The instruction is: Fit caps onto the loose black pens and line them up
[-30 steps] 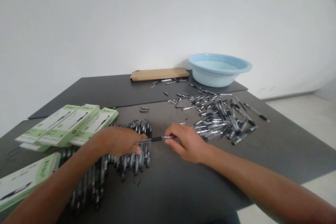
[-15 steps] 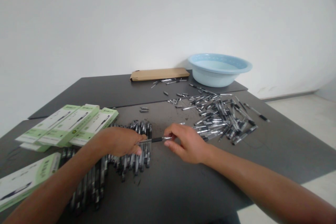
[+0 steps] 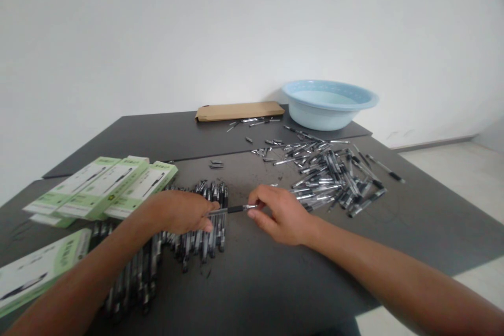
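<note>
Between my hands a gel pen [image 3: 235, 209] lies level, clear-barrelled with a black grip. My left hand [image 3: 183, 212] is closed on its barrel end. The fingertips of my right hand [image 3: 277, 213] pinch its silvery tip end; whether they hold a separate small part there is too fine to make out. Under and beside my left hand lie rows of capped pens [image 3: 199, 244], set side by side. To the right of my right hand is a loose heap of pens [image 3: 334, 178] pointing many ways.
Green-and-white pen boxes [image 3: 106, 189] are stacked at the left, with another box [image 3: 43, 270] nearer me. Small pen parts [image 3: 216, 164] lie mid-table. A flat cardboard piece [image 3: 240, 111] and a light blue basin [image 3: 328, 107] stand at the back by the wall.
Almost nothing differs. The pen and my right fingertips have shifted very slightly to the right; my left hand stays in place.
</note>
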### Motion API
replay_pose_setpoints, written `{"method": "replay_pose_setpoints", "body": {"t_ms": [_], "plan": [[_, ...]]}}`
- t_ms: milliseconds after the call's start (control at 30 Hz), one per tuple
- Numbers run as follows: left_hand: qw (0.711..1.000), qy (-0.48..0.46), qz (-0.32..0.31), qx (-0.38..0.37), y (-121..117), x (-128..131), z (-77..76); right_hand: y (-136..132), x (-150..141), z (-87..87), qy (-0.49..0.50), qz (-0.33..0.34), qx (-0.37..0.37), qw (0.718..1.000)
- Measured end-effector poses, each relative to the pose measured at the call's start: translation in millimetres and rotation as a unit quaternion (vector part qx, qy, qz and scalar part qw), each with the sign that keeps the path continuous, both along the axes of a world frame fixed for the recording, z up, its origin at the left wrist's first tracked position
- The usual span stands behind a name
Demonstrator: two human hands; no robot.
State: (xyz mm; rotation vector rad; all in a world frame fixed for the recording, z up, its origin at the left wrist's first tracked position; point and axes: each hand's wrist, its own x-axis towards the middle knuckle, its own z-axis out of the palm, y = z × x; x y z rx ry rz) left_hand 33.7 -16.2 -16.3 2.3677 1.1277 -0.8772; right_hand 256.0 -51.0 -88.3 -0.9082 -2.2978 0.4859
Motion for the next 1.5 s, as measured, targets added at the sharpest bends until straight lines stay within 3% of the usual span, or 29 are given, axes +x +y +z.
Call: {"method": "replay_pose_setpoints", "body": {"t_ms": [567, 1300, 1500], "plan": [[1.000, -0.008, 0.001, 0.000, 1.7, -3.7, -5.0, -0.2, 1.1, -0.6, -0.005, -0.003, -0.006, 1.000], [1.000, 0.011, 0.008, 0.000, -1.2, 1.9, 0.3, 0.5, 1.9, -0.3, -0.017, 0.009, -0.024, 1.000], [1.000, 0.009, -0.003, 0.015, -1.6, 1.8, 0.0, 1.2, 0.6, -1.6, -0.020, 0.028, 0.000, 0.999]]}}
